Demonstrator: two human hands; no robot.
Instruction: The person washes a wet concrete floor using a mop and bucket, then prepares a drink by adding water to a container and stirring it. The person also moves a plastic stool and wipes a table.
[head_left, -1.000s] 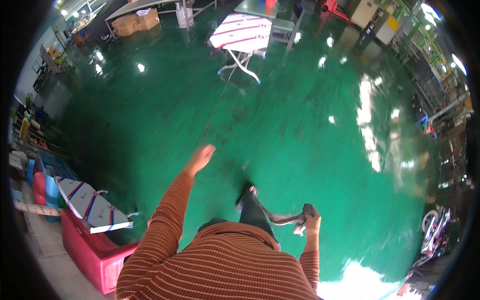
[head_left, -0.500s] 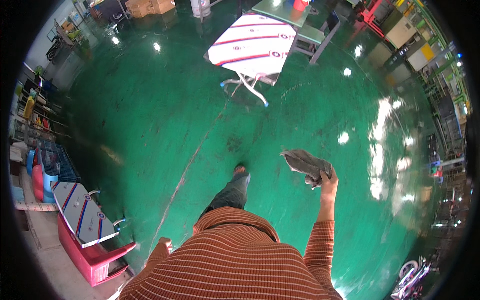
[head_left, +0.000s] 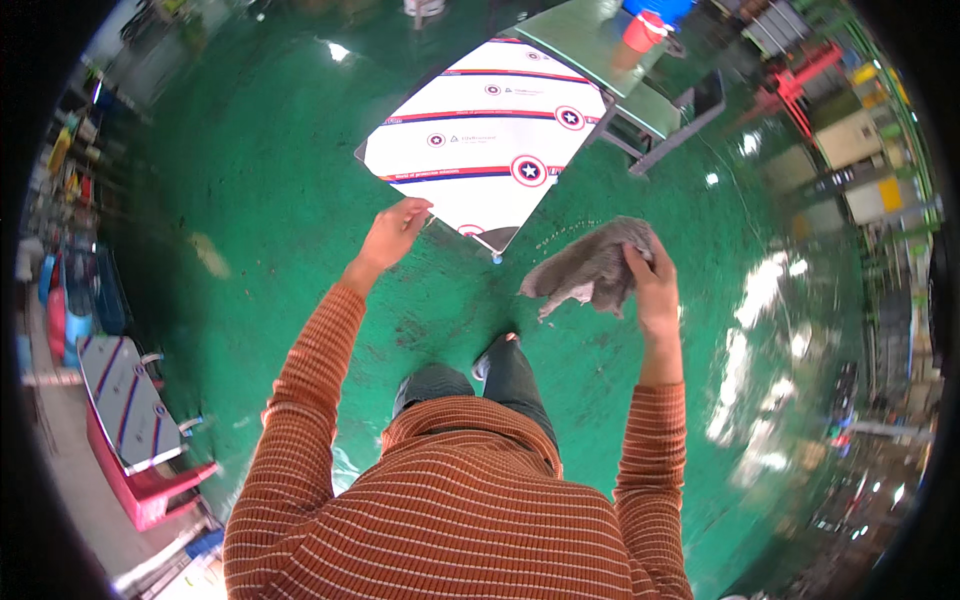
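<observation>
A grey cloth (head_left: 590, 265) hangs from my right hand (head_left: 655, 285), pinched between thumb and fingers, its lower end dangling over the floor. Ahead of me stands a small folding table (head_left: 470, 140), its top covered in white film with red and blue stripes and round emblems. My left hand (head_left: 395, 235) reaches to the near left edge of that top, fingers extended and nothing held; whether they touch the edge is hard to tell. The cloth is apart from the tabletop, off its near right side.
A green workbench (head_left: 580, 45) adjoins the folding table's far right side, with a red bucket (head_left: 643, 32) on it. To my left, a similar striped tabletop (head_left: 125, 400) rests on a red plastic chair (head_left: 150, 495). Shelves and machinery line the right side above the green floor (head_left: 270, 200).
I have stepped closer to the folding table. My left hand has risen from beside my body to the table's edge. The right hand has moved forward with the cloth.
</observation>
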